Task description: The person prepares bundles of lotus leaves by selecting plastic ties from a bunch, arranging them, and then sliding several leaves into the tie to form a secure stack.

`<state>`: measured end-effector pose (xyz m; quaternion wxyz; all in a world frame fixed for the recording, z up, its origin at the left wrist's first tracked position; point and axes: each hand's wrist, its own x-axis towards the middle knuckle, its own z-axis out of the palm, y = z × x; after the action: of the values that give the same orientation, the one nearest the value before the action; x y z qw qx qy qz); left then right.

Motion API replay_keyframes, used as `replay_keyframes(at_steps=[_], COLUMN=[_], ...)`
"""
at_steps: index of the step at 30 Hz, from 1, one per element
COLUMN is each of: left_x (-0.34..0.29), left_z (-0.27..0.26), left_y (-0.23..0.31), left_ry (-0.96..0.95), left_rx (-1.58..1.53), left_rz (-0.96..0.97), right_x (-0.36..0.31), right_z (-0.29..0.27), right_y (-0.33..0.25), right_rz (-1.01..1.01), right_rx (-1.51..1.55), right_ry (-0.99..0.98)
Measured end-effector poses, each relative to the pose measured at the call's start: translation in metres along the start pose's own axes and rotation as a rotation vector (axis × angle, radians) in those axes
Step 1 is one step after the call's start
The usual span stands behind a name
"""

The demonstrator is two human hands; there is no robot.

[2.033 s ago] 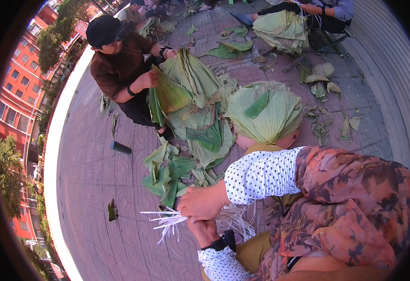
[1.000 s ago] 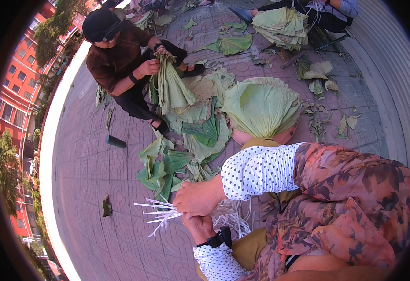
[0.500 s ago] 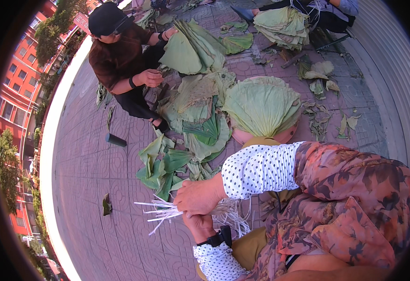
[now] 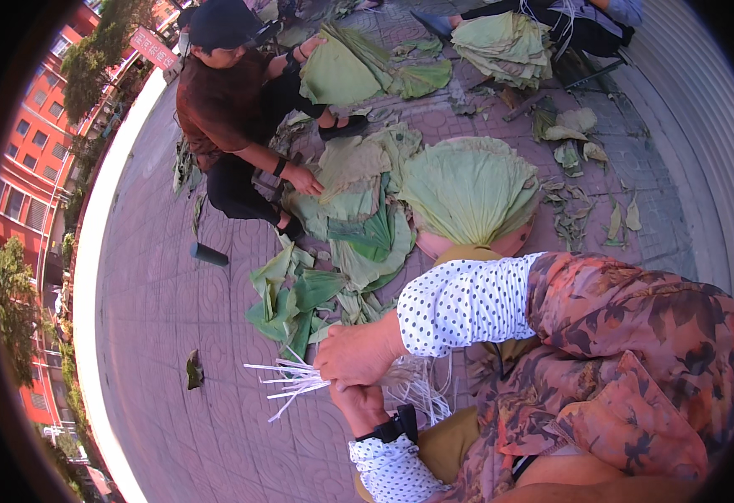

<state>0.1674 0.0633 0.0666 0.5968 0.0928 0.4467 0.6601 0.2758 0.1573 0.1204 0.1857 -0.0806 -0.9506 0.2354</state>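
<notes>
A bundle of thin white strips (image 4: 290, 382) is gripped in my two hands, its short ends fanning out to the left. My right hand (image 4: 358, 352) is closed around the bundle from above. Just below it, my left hand (image 4: 360, 407), with a black band on its wrist, is closed against the same bundle; its fingers are partly hidden. The longer tail of strips (image 4: 421, 390) hangs loosely behind my hands, between my forearms. Crumpled green leaves (image 4: 295, 302) lie on the paving just beyond my hands.
A stack of large round green leaves (image 4: 472, 184) rests on a pink round base (image 4: 513, 241). More flattened leaves (image 4: 354, 172) cover the ground. Opposite, a person (image 4: 233, 109) sits with a leaf stack (image 4: 346, 67). A dark cylinder (image 4: 208, 254) stands on the paving (image 4: 157, 318).
The person opposite has leaned forward and lowered a hand to the leaves on the ground. My hands keep their grip on the strips, almost unmoved.
</notes>
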Motion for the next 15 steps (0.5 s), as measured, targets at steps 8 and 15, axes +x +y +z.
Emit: replay_keyframes(at_steps=[8, 15], left_x=[-0.006, 0.012], left_z=[-0.001, -0.017], left_y=[-0.006, -0.007], left_ry=[0.057, -0.057], left_rx=[-0.016, -0.064], left_rz=[-0.036, -0.001], right_x=[-0.007, -0.001], right_z=[0.006, 0.008], right_y=[0.000, 0.011], right_rz=[0.023, 0.004], right_rx=[0.020, 0.013], right_ry=[-0.028, -0.036])
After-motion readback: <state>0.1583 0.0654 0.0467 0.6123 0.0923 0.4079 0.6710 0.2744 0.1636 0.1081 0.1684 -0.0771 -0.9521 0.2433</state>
